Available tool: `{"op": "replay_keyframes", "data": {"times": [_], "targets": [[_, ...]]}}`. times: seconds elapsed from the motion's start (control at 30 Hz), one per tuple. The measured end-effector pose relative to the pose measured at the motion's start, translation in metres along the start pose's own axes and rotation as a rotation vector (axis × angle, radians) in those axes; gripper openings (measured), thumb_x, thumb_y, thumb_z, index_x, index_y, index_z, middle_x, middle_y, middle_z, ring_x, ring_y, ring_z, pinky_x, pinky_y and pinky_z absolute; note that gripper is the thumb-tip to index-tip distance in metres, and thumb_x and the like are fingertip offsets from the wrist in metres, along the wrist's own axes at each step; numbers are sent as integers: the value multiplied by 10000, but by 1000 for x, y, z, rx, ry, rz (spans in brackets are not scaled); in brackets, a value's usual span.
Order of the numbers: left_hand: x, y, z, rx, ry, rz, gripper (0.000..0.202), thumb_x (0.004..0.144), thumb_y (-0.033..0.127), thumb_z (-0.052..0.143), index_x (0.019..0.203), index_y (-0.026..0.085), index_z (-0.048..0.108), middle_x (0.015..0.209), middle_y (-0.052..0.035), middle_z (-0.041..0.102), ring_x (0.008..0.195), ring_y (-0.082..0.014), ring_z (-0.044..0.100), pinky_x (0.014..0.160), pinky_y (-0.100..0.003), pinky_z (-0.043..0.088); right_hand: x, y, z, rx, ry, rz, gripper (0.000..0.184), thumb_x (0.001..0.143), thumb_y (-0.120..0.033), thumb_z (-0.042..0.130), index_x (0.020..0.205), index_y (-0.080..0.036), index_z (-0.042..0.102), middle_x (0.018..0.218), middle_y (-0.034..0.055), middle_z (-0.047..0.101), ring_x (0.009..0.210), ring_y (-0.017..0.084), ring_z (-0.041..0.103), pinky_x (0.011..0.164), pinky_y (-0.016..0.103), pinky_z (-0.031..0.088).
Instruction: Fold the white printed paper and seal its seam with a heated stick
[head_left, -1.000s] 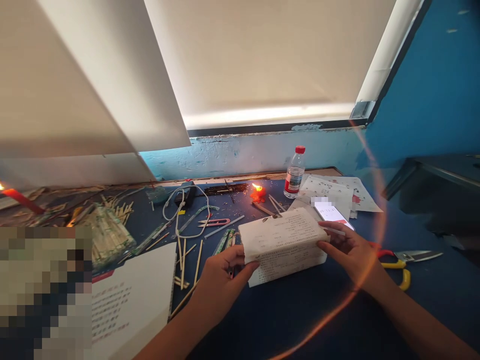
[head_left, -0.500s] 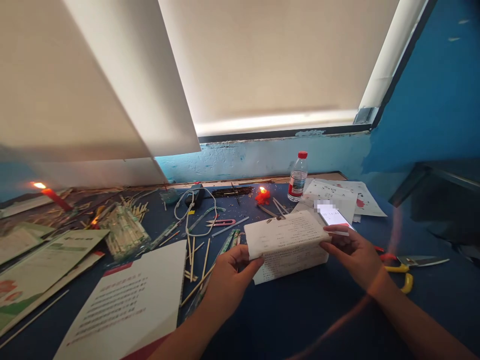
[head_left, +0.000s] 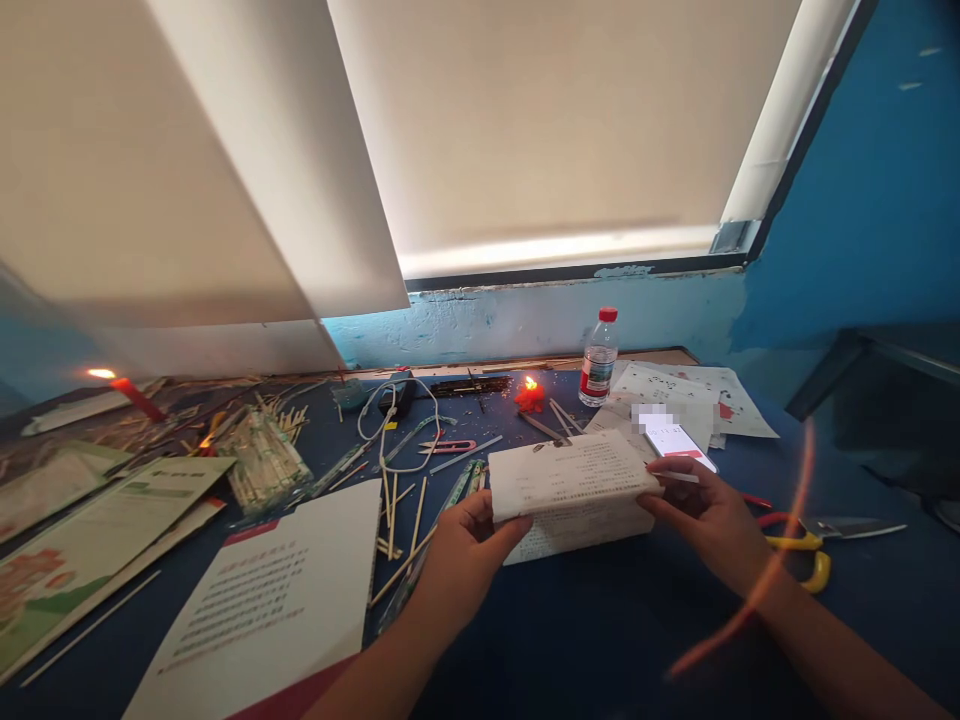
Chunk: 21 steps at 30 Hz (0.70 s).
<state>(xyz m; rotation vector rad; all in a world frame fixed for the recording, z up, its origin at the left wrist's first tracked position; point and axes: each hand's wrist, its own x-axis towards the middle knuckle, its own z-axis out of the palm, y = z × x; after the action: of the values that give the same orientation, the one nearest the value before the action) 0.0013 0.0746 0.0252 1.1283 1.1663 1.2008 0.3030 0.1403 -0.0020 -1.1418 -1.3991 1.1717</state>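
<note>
A folded sheet of printed white paper forms a box-like shape on the dark blue table. My left hand pinches its left end, thumb on top and fingers below. My right hand grips its right end with fingers curled over the edge. A phone with a lit screen lies just behind my right hand.
A small red candle burns behind the paper, beside a water bottle. Another lit candle stands far left. Yellow-handled pliers lie at the right. Wooden sticks, a white cable, a printed booklet and leaflets lie to the left.
The view has shifted, showing more of the table's left side. Both hands keep their hold on the folded paper, which sits slightly flatter now.
</note>
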Motion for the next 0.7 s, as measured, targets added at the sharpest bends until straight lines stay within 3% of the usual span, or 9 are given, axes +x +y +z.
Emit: {"op": "replay_keyframes", "data": {"times": [0.27, 0.43, 0.7], "targets": [[0, 6, 6, -19, -62, -22, 440, 814, 302, 843, 1239, 245, 741, 1304, -89, 772, 1213, -314, 720, 1066, -510, 560, 0, 0, 2, -6, -4, 8, 471, 709, -448, 933, 1050, -264, 666, 987, 75, 797, 948, 310, 770, 779, 407, 663], [3, 5, 9, 27, -2, -23, 417, 795, 325, 844, 1193, 231, 765, 1277, -96, 784, 1166, -332, 742, 1033, -511, 581, 0, 0, 3, 36, 0, 1, 497, 681, -455, 947, 1042, -262, 666, 965, 76, 801, 929, 322, 776, 768, 422, 663], [3, 1, 8, 39, -8, -8, 432, 803, 301, 843, 1216, 227, 743, 1279, -87, 784, 1171, -325, 741, 1047, -507, 573, 1, -1, 2, -26, 10, 8, 489, 672, -477, 944, 1024, -254, 689, 893, 66, 798, 863, 306, 777, 709, 385, 658]]}}
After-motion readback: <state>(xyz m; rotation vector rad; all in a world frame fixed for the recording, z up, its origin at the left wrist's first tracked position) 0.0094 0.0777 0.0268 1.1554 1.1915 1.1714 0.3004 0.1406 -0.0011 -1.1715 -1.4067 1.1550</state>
